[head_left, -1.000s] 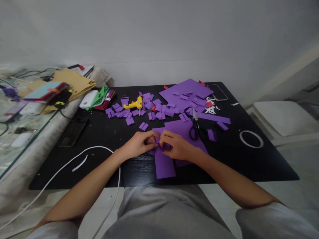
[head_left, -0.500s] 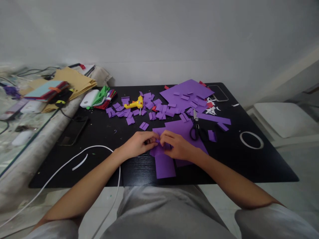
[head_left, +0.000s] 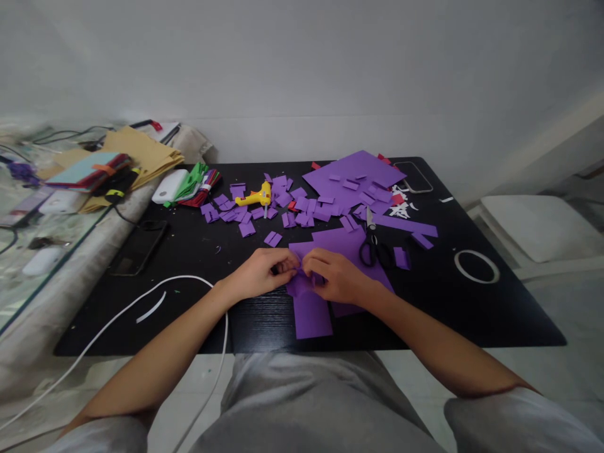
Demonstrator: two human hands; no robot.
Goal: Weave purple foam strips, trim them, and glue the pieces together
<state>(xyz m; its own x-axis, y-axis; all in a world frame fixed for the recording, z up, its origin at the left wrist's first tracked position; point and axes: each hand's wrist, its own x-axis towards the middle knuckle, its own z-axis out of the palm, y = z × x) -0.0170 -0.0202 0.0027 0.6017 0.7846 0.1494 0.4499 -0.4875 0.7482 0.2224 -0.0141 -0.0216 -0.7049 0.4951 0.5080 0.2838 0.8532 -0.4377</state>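
Note:
My left hand (head_left: pixel 267 272) and my right hand (head_left: pixel 335 275) meet over the near middle of the black table, fingertips pinched on a small piece of purple paper (head_left: pixel 299 269). Most of that piece is hidden by the fingers. Beneath the hands lies a purple paper strip (head_left: pixel 312 318), and a larger purple sheet (head_left: pixel 344 242) extends under the right hand. Black-handled scissors (head_left: pixel 372 242) rest on that sheet, right of my right hand. Beyond the hands are several folded purple paper pieces (head_left: pixel 272 238) and a yellow glue gun (head_left: pixel 255 197).
A white cable (head_left: pixel 174 278) loops past my left forearm. At left lie a phone (head_left: pixel 139 248) and bundled coloured paper (head_left: pixel 202 187). A white ring (head_left: pixel 476 265) sits on the right. White paper scraps (head_left: pixel 400 209) lie near a big purple sheet (head_left: pixel 340 170) at the back.
Both hands stay in nearly the same place. My fingertips have shifted slightly on the small purple piece, which has turned a little between them.

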